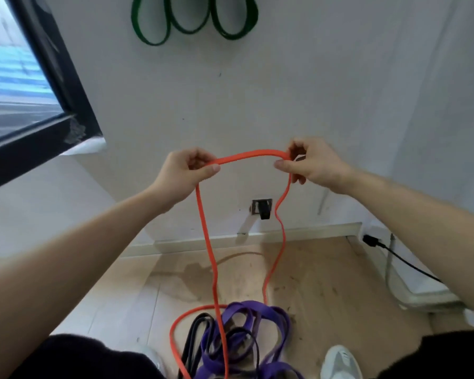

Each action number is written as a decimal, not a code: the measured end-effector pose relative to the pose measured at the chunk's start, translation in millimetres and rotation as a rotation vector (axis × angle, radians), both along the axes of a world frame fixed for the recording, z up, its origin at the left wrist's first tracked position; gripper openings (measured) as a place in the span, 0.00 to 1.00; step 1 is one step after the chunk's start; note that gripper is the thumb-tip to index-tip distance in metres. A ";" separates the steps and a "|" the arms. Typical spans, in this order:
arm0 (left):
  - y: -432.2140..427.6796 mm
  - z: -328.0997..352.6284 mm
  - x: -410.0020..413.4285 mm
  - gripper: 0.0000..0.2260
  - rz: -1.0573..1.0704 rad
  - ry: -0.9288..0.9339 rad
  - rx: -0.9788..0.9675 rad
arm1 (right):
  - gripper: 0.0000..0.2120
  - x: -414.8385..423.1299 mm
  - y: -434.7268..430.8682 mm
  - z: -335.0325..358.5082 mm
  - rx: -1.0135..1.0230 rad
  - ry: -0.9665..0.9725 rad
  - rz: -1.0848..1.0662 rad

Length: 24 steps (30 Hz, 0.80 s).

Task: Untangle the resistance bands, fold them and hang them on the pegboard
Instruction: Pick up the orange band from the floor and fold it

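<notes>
Head view: green band (195, 21) already hung; orange band (251, 154) is pinched by left hand (185, 173) and right hand (312, 165), lower end still among purple band (260, 313) and black band (200, 321) on floor (326, 283).

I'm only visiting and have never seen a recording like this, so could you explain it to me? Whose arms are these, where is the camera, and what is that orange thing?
There is no machine here: these are a person's two bare arms. The single picture comes from a wide-angle camera worn on the person's head, looking forward and down, so you see roughly what they see. The left hand and the right hand each keep a pinching grip on the top of an orange resistance band. Its loop hangs down to the wooden floor. There it runs into a tangle of purple bands and a black band. A green band hangs in folds on the white wall above. A pale shoe shows at the bottom.
</notes>
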<state>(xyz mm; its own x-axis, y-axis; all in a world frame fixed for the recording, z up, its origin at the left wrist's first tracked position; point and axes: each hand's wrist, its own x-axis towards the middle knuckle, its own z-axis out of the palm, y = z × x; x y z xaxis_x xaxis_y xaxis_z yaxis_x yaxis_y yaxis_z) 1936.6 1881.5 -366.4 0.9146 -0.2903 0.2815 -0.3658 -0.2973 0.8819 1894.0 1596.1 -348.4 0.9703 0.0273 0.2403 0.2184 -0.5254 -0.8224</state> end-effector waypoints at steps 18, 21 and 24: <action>-9.3 -28.8 32.5 0.02 -0.174 0.169 0.094 | 0.05 1.0 -15.7 -40.0 -0.285 0.382 0.199; -6.1 -20.9 27.5 0.03 -0.225 0.240 0.005 | 0.06 1.8 -11.9 -87.1 -0.351 0.590 0.272; -7.6 -18.8 23.9 0.04 -0.190 0.315 -0.183 | 0.06 0.7 -5.8 -127.7 -0.486 0.779 0.366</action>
<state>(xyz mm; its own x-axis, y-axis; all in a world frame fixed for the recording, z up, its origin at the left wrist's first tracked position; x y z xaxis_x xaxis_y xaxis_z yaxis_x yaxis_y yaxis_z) 1960.5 1873.9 -385.2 0.8992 -0.4335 0.0589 -0.1027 -0.0782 0.9916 1894.8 1590.3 -476.1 0.7649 0.2836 -0.5784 -0.0759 -0.8519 -0.5181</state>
